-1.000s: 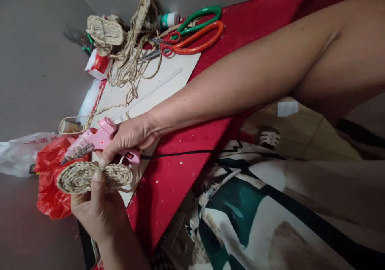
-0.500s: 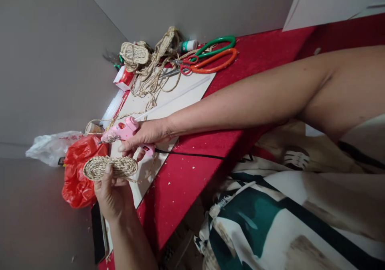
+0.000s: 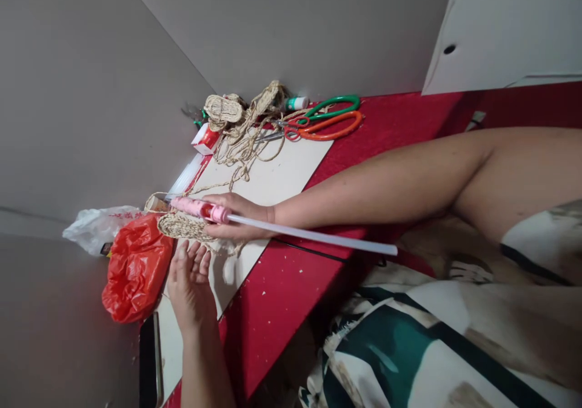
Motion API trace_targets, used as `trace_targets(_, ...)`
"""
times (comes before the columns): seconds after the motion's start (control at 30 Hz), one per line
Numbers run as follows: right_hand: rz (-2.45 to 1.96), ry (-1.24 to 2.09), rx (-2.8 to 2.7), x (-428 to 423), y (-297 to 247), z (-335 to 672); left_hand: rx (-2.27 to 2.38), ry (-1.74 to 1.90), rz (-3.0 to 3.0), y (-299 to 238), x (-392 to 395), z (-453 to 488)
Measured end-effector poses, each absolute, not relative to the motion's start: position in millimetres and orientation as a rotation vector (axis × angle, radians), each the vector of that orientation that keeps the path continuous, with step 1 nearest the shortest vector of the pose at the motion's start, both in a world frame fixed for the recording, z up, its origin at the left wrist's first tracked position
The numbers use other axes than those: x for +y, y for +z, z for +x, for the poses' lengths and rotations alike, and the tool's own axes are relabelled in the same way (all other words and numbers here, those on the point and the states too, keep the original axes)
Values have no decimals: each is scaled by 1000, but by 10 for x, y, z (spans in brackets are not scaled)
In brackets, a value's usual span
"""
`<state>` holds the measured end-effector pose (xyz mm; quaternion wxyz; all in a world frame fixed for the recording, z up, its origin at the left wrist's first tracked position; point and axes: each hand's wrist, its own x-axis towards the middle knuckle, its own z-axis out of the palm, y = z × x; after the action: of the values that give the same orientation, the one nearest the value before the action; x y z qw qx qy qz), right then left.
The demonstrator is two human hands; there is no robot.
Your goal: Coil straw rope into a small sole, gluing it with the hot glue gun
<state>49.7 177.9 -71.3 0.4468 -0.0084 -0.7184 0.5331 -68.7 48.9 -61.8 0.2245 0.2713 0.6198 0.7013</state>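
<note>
Since half a second ago the woven jute oval (image 3: 182, 226) has come down out of the left hand (image 3: 191, 280) onto the cream board (image 3: 291, 171), and the glue gun (image 3: 195, 209) has swung over it, so its glue stick (image 3: 313, 236) now points back at me. Head view, the only one I have: right hand (image 3: 240, 217) is clenched round the glue gun, which lies just above the oval's far edge. I can't tell if the nozzle touches. Left hand is released, fingers spread flat, tips at the oval's near rim. Red bag (image 3: 136, 268) sits just beside it, with jute cord (image 3: 245, 132) and scissors (image 3: 330, 130) well apart at the back of the board. My read: the oval is light, rough and floppy, not slippery. I'd pinch it flat at the rim, away from any fresh glue. The gun is rigid and its tip is likely hot, so grip the handle only and mind the trailing cord.
</note>
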Motion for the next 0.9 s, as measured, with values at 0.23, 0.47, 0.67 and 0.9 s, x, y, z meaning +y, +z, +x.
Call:
trace_targets(0.23, 66, 1046, -1983, 1687, -849, 398, 1759, 1881, 835, -709, 509, -545)
trace_targets(0.47, 168, 1128, -1979, 1649, -840, 418, 1648, 1889, 767, -652, 509, -523)
trace_targets(0.67, 54, 1327, -1813, 1629, -725, 501, 1418, 1919, 599, -497, 433, -696)
trace_targets(0.9, -35, 1639, -1657, 1710, -697, 466, 1206, 1891, 695, -289, 305, -749)
